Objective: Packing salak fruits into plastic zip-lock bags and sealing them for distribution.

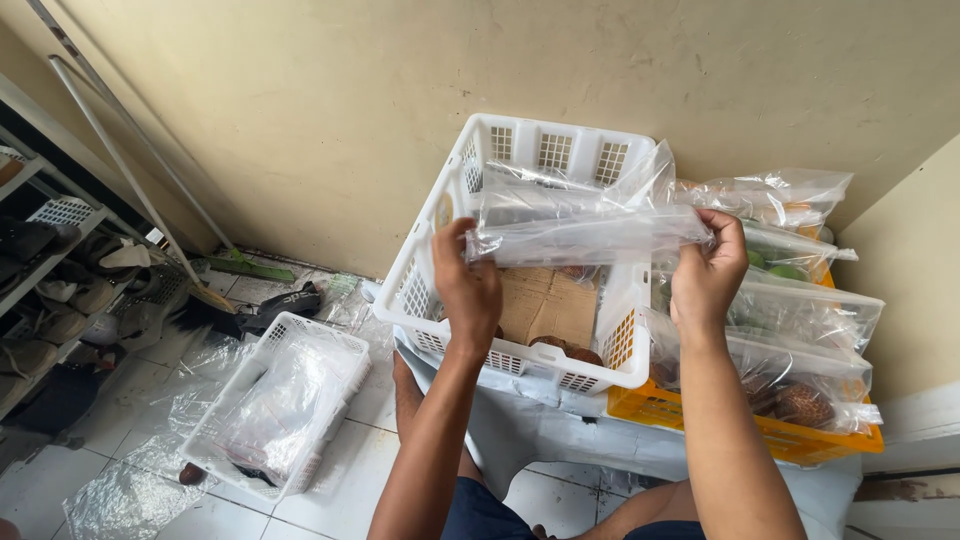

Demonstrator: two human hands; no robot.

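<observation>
I hold a clear plastic bag (585, 235) stretched flat between both hands above a white plastic basket (420, 285). My left hand (467, 285) pinches its left end, and my right hand (706, 275) pinches its right end. Inside the basket lie a piece of brown cardboard (543, 305) and some brown scaly fruit (565, 350). To the right, an orange crate (665, 410) holds several filled clear bags (800, 320), some with brown fruit and some with green fruit.
A smaller white basket (285, 395) with clear plastic bags sits on the tiled floor at left, loose plastic sheet (125, 495) beside it. A shoe rack (50, 290) stands far left. A beige wall (350, 100) is behind; my knees are below the baskets.
</observation>
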